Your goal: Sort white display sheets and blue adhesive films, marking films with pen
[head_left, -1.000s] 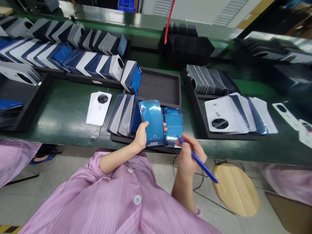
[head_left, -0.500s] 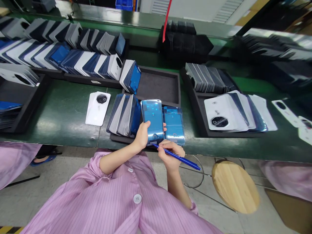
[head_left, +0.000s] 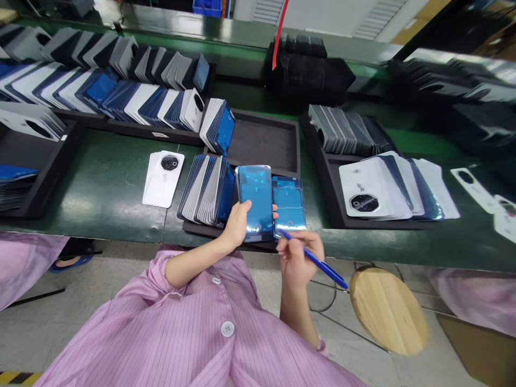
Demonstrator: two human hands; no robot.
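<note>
My left hand holds a phone back cover by its sides, its blue film-covered inner face turned up. My right hand grips a blue pen, the tip pointing up and left, close to the lower edge of a second blue-filmed cover lying just right of the held one. To the left of my left hand, a row of covers leans in a black tray. Farther left, a few white covers with a round dark camera area lie on the green bench.
Behind the held cover sits a black foam tray. Rows of covers stand at the back left. Another tray with loose white covers is at right. A wooden stool stands below the bench edge.
My right hand has moved right with the pen, away from the lower edge of the held cover. My left hand keeps its grip on the cover, nearly still.
</note>
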